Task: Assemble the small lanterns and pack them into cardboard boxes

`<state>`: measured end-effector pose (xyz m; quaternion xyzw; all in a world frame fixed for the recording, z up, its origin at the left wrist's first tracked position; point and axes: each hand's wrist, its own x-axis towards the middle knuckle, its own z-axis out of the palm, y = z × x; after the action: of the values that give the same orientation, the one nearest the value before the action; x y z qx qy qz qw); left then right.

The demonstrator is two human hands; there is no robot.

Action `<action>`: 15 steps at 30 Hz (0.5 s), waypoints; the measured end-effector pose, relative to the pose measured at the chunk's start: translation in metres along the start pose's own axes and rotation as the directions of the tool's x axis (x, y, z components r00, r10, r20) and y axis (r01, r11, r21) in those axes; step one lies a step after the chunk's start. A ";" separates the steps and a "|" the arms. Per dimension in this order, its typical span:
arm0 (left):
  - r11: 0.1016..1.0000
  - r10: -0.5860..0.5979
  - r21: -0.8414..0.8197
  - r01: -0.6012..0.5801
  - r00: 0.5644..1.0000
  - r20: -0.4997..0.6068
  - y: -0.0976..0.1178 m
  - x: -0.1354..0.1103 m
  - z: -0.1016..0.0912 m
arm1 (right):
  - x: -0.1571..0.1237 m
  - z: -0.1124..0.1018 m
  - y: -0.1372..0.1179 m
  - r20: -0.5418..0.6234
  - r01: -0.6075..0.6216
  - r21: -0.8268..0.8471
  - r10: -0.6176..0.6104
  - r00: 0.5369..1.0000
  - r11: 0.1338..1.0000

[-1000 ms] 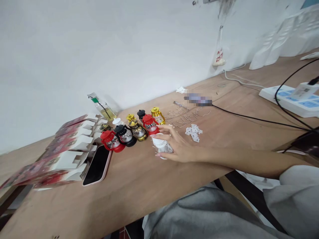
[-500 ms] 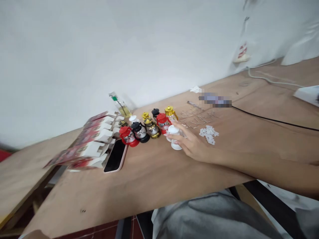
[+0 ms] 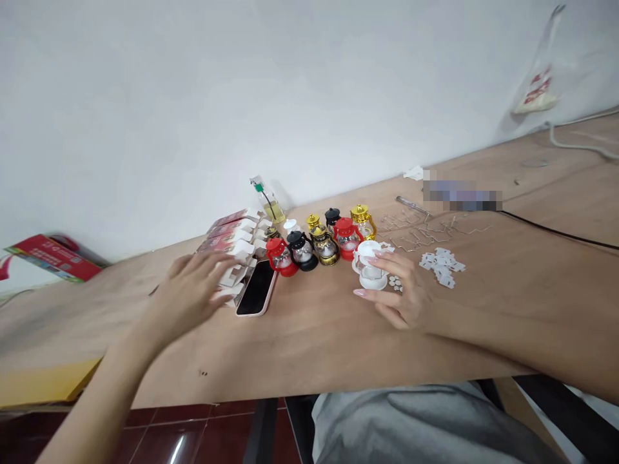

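Note:
A small white lantern [image 3: 371, 281] stands upright on the table, at the front right end of a cluster of lanterns. Beside it is my right hand [image 3: 409, 296], thumb and fingers apart, with the index fingertip overlapping the lantern's upper side; contact is hard to judge. My left hand [image 3: 193, 293] reaches over a row of white-and-red cardboard boxes [image 3: 244, 248], fingers stretched out and holding nothing visible. The cluster includes a red lantern [image 3: 282, 261], a black lantern [image 3: 304, 254] and a bronze-gold lantern [image 3: 326, 248]. Partly behind my right fingers lie small white discs [image 3: 395, 283].
A phone [image 3: 256, 290] lies beside the boxes. White plastic pieces [image 3: 442, 265], bent wires [image 3: 430, 232] and a screwdriver [image 3: 411, 206] spread to the right. A bottle of yellowish liquid [image 3: 273, 209] stands against the wall. A black cable [image 3: 556, 227] crosses the right side.
The view has swung left. My left hand has come in over the boxes. My right hand's fingers have spread from around the white lantern, which stands by the red one.

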<state>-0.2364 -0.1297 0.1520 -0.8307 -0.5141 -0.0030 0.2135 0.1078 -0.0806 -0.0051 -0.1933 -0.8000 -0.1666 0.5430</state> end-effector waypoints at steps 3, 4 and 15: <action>0.974 -0.225 0.061 0.216 0.940 0.259 -0.052 0.008 0.015 | -0.001 0.001 0.000 -0.002 -0.002 -0.009 0.002 1.000 1.000; 0.959 -0.279 0.040 0.281 0.906 0.319 -0.062 0.008 0.019 | -0.001 0.001 0.000 -0.003 0.000 -0.009 0.000 1.000 1.000; 0.951 -0.303 0.054 0.303 0.888 0.347 -0.061 0.015 0.030 | 0.001 0.003 -0.006 -0.044 -0.002 -0.051 0.000 0.999 0.999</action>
<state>-0.2883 -0.0832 0.1494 -0.7277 -0.6670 0.1115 0.1147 0.1024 -0.0844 -0.0054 -0.2039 -0.7833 -0.1908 0.5553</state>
